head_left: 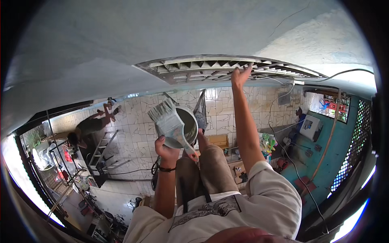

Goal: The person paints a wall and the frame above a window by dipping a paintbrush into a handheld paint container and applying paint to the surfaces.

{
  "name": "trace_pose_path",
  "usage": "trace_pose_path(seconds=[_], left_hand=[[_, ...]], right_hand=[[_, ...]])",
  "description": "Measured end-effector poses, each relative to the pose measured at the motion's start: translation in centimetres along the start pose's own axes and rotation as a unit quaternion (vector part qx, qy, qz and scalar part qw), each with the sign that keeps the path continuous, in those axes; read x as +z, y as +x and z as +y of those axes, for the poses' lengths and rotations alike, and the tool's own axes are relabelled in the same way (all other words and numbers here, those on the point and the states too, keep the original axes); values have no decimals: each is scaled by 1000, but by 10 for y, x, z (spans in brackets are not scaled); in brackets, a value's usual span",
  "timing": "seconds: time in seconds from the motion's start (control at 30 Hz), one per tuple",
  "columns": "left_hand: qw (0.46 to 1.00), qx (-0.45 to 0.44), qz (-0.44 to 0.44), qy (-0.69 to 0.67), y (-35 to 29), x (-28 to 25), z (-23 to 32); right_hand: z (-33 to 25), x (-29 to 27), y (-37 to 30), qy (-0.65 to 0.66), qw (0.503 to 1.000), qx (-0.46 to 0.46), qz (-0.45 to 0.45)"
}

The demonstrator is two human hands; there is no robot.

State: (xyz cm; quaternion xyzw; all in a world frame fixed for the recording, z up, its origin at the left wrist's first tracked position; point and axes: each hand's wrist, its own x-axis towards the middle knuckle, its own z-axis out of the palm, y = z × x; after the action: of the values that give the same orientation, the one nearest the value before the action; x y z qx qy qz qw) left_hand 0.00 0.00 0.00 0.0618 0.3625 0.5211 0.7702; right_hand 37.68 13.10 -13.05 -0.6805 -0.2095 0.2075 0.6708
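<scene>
My left hand (167, 150) is closed at the near side of a paint bucket (189, 125), its thumb up over the rim. Across the bucket's mouth lies a wide paintbrush (172, 126). Pale paint coats its bristles, which point up and left, while its handle slants down to the right. Raised high and far, my right hand (242, 77) has its fingers hooked on a slat of the louvered wall opening (202, 65). Dusty, worn slats run along this opening. Above it spreads a pale blue-grey wall (133, 36) with a rough whitish patch at the right.
I am high above a floor of broken tiles (137, 109). At the left a person (91, 127) is beside a ladder (103, 150). A black cable (279, 139) hangs at my right. Farther right are a white appliance (311, 127) and a teal wall (336, 150).
</scene>
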Motion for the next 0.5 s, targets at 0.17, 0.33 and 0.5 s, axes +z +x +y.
trace_pose_path(seconds=[0.17,0.33,0.5], left_hand=[[999,26,32,-14,-7,-2,-1],[999,22,36,-19,-6,-4,-6],[998,18,53,-15,-5,-10,1]], right_hand=[[17,66,-20,-181,969,-165,21],[16,88,-69,-178,976,-115,-47],[14,46,8,-272,955,-97,64]])
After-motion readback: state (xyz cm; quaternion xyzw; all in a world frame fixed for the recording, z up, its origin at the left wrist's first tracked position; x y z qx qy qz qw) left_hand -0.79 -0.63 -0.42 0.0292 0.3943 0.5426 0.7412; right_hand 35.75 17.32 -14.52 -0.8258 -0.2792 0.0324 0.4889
